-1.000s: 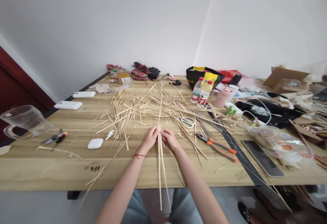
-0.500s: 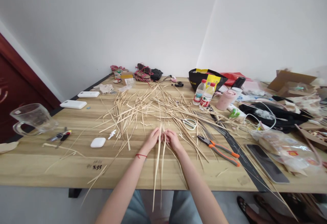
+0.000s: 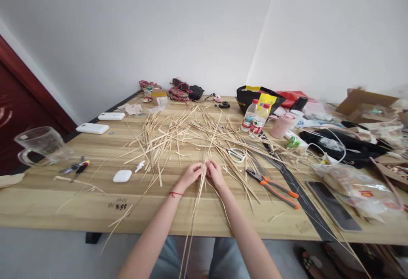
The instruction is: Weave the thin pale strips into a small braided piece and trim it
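Note:
Close together over the table's front half, my left hand [image 3: 192, 174] and my right hand [image 3: 214, 173] both pinch a few long, flat straw-coloured strips [image 3: 198, 200]. The lower ends hang past the table edge toward my lap, and the upper ends stick up beyond my fingertips. Exactly how the strips cross between my fingers is hidden. A loose pile of similar strips [image 3: 165, 132] spreads across the table behind my hands. White-handled scissors [image 3: 236, 155] lie among the strips on the right, and orange-handled pliers [image 3: 276, 189] are to the right of my right hand.
At left are a clear glass mug [image 3: 43, 145], keys [image 3: 76, 167] and a white case [image 3: 122, 176]. Two water bottles [image 3: 255, 119], a pink cup [image 3: 283, 125] and a phone [image 3: 333, 206] occupy the right. Another person's feet [image 3: 314, 264] show below the table.
The strips have swung: their lower ends now reach further down and to the left, close together, while their upper ends tilt up to the right. Both hands stay in nearly the same place.

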The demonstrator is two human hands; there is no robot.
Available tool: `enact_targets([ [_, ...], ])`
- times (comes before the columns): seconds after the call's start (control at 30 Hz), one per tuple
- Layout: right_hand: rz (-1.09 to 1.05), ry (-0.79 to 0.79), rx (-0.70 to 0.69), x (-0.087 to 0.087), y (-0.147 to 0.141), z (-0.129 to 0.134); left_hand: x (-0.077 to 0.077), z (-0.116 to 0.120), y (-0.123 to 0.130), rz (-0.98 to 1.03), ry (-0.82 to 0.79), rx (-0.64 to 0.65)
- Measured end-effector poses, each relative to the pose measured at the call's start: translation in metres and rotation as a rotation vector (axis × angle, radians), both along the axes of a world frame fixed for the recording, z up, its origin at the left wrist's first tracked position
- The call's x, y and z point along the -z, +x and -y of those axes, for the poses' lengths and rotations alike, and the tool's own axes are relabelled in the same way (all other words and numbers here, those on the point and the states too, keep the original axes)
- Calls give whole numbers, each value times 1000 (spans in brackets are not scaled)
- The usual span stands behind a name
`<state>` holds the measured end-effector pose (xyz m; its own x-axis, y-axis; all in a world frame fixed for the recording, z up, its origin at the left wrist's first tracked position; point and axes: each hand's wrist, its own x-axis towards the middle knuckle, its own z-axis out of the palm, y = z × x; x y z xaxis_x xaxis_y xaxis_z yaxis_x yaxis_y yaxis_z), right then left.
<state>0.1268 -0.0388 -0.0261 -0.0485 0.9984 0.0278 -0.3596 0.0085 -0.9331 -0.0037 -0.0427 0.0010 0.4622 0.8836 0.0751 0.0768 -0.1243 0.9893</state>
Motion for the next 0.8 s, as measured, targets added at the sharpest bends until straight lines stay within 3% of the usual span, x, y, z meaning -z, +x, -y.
enact_targets([
  [0.37, 304, 139, -62, -7, 1, 5, 6, -4, 2, -37, 52, -204],
  [0.67, 217, 71, -90, -8, 2, 3, 12, -8, 3, 55, -54, -192],
  [0.8, 190, 62, -68, -8, 3, 3, 14, -10, 3, 82, -26, -213],
])
